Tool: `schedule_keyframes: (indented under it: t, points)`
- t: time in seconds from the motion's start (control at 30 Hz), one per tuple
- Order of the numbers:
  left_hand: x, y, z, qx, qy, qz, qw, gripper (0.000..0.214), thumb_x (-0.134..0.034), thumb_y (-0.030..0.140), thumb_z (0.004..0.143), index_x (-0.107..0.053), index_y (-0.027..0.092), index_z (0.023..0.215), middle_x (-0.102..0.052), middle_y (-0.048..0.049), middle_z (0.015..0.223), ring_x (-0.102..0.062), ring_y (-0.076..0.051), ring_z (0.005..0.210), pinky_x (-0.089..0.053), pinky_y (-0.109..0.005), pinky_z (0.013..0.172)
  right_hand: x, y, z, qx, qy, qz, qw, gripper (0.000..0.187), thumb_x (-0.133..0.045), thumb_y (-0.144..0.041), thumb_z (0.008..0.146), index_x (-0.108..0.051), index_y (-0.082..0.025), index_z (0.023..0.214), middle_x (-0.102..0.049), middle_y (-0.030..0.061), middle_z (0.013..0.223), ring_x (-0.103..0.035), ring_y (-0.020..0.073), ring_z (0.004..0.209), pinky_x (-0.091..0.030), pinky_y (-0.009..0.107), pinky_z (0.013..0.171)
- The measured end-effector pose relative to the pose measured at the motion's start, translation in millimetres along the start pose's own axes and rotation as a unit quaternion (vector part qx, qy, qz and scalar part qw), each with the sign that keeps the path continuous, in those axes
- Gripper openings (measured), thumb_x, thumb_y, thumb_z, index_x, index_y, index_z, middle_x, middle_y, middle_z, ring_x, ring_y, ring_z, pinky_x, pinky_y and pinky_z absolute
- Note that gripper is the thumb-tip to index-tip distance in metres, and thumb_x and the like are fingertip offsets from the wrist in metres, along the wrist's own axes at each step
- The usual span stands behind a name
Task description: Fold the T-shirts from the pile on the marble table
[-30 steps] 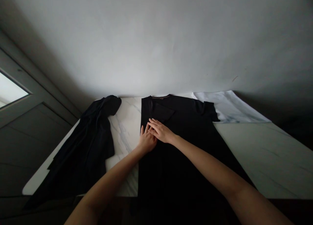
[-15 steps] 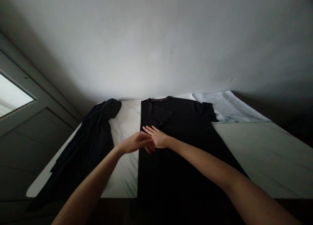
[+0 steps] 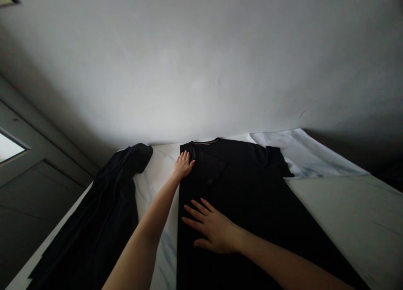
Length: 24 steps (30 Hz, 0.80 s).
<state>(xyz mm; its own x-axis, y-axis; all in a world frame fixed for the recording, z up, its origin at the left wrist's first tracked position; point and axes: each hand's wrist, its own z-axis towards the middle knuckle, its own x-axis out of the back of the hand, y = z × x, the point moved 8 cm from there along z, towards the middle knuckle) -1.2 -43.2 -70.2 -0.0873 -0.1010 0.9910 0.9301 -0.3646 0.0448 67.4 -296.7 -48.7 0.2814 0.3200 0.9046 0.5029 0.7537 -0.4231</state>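
A black T-shirt (image 3: 252, 189) lies flat on the white marble table (image 3: 343, 218), collar at the far side. Its left side forms a straight edge, and a short sleeve sticks out at the far right. My left hand (image 3: 183, 165) rests at the far left edge of the shirt, fingers apart, beside a dark chest pocket (image 3: 210, 166). Lower down, my right hand (image 3: 214, 228) lies flat on the shirt with its fingers spread. Neither hand grips anything.
A bunched dark garment (image 3: 100, 201) lies along the table's left side. A white cloth (image 3: 299, 149) lies at the far right, partly under the shirt. A white wall (image 3: 189, 63) rises behind the table. A door with a glazed panel (image 3: 25, 206) stands at the left.
My left hand has moved away from my right hand to the shirt's far left edge. My right hand has slid toward me and spread flat. The whole view has tilted slightly upward.
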Motion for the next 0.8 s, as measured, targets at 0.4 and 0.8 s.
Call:
schedule_keyframes:
  t: [0.4,0.8]
  points:
    - [-1.8,-20.6,42.0,0.039,0.016,-0.032,0.999,0.054,-0.029,0.040,0.101,-0.032,0.027,0.154,-0.029,-0.0049,0.161,-0.026,-0.027,0.149,-0.026,-0.051,0.119,10.4,0.7,-3.7,-0.011,0.008,0.085,0.996,0.069,-0.039,-0.060,0.098,-0.022,-0.030,0.157,-0.014,0.0055,0.164,-0.006,0.0289,0.152,-0.008,0.057,0.122]
    - [11.4,-10.0,35.0,0.055,0.020,-0.020,0.998,0.055,-0.032,0.039,0.100,-0.038,0.022,0.152,-0.033,-0.0079,0.160,-0.028,-0.030,0.147,-0.020,-0.053,0.120,5.4,1.0,-2.2,-0.011,0.004,0.041,0.999,0.067,-0.040,-0.060,0.098,-0.027,-0.029,0.156,-0.017,0.0067,0.164,-0.007,0.0284,0.152,-0.007,0.055,0.122]
